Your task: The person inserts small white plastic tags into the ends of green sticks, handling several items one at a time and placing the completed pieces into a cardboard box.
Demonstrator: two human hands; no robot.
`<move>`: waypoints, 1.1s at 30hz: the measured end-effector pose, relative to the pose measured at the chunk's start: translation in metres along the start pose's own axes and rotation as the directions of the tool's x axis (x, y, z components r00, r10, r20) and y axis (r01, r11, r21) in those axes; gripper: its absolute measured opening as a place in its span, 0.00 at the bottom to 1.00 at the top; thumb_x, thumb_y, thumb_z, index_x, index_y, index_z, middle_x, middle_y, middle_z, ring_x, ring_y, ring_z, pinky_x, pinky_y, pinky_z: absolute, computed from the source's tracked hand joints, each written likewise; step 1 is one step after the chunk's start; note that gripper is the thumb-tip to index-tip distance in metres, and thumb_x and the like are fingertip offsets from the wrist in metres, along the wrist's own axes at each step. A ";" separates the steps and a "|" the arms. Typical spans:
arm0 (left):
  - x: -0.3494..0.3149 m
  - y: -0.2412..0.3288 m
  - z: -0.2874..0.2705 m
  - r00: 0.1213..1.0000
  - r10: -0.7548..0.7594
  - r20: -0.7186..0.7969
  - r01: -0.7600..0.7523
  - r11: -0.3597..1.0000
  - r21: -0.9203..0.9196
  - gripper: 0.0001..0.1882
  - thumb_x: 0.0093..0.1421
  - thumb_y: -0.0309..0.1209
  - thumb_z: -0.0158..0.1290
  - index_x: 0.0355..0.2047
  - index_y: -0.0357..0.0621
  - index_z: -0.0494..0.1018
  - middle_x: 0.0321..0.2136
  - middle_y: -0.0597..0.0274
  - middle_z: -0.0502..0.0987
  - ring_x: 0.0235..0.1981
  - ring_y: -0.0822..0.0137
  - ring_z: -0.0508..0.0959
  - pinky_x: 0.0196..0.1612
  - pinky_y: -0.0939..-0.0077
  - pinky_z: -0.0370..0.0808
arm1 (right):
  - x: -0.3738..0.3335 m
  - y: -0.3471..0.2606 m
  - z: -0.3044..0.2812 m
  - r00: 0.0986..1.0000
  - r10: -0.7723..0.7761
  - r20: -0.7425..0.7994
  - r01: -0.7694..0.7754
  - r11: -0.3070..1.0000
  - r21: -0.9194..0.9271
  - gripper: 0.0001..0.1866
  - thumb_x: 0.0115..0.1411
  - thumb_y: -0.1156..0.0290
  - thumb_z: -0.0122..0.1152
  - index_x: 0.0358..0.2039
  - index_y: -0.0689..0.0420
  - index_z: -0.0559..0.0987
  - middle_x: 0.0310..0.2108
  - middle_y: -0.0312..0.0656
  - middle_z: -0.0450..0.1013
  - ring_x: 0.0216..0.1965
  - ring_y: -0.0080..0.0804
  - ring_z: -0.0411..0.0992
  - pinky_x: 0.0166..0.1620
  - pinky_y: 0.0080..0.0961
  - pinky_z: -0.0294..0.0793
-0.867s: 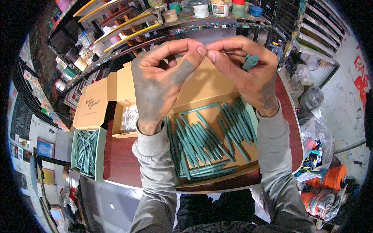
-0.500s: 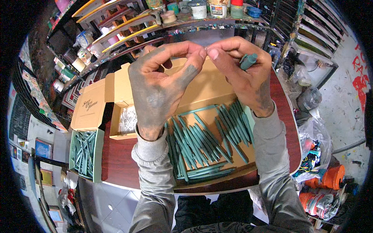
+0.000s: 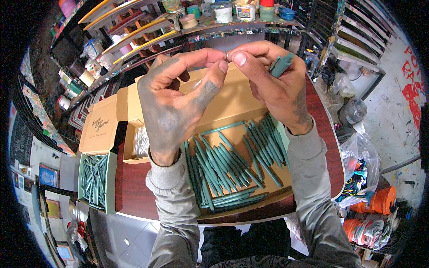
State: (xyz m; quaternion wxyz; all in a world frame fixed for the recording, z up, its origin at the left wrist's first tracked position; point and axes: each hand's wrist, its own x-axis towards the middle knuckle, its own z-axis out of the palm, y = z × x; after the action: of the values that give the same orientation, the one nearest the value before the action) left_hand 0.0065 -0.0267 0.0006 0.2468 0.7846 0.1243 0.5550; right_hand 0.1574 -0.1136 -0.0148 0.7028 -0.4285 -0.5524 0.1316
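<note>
Both hands are raised over the table with their fingertips meeting. My left hand [image 3: 167,102] is closed in a pinch of thumb and forefinger at a tiny shiny piece [image 3: 228,57], too small to name. The thumb and forefinger of my right hand [image 3: 279,91] pinch at the same spot. A green pen barrel with a clip [image 3: 280,66] is tucked in the curled fingers of that right hand. Beneath them, an open cardboard box [image 3: 237,96] holds many green pen barrels [image 3: 223,163] lying in rows.
At the left, a smaller box [image 3: 112,192] is full of green pen parts. Beside it, a cardboard box [image 3: 134,159] contains clear slim pieces [image 3: 141,142]. Paint pots [image 3: 223,13] line the shelf behind the dark red table [image 3: 134,196]. Plastic bags [image 3: 364,156] lie at the right.
Both hands have shifted slightly left together, still pinching. The shiny piece shows more clearly between the fingertips, and the pen barrel in my right hand has turned a little.
</note>
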 end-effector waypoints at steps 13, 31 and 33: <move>0.001 0.005 0.001 0.998 0.057 -0.013 -0.056 0.997 0.057 0.11 0.48 0.32 0.68 0.33 0.45 0.83 0.28 0.69 0.82 0.28 0.75 0.70 0.34 0.79 0.65 | 0.001 0.001 -0.002 1.000 0.001 0.003 -0.001 1.000 -0.014 0.11 0.60 0.66 0.63 0.36 0.63 0.82 0.33 0.41 0.80 0.35 0.24 0.76 0.41 0.22 0.75; -0.001 0.006 0.008 0.997 0.014 -0.077 -0.015 1.000 -0.009 0.12 0.47 0.31 0.69 0.33 0.46 0.83 0.25 0.72 0.78 0.27 0.76 0.64 0.30 0.82 0.62 | -0.002 -0.003 0.004 0.990 -0.107 -0.093 0.103 0.994 -0.045 0.07 0.57 0.72 0.65 0.34 0.61 0.81 0.32 0.38 0.79 0.33 0.20 0.76 0.36 0.19 0.75; -0.002 0.007 0.011 0.995 0.028 -0.096 -0.030 0.999 -0.022 0.11 0.48 0.31 0.69 0.33 0.46 0.83 0.26 0.73 0.78 0.27 0.76 0.64 0.30 0.82 0.62 | -0.001 -0.003 0.005 0.988 -0.103 -0.111 0.101 0.995 -0.029 0.07 0.57 0.72 0.65 0.35 0.61 0.81 0.33 0.39 0.79 0.33 0.20 0.76 0.36 0.19 0.76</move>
State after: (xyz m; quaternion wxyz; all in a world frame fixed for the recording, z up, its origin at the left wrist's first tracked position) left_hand 0.0153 -0.0362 0.0002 0.2415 0.7561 0.1181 0.5967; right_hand 0.1520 -0.1141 -0.0136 0.7336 -0.4146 -0.5346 0.0648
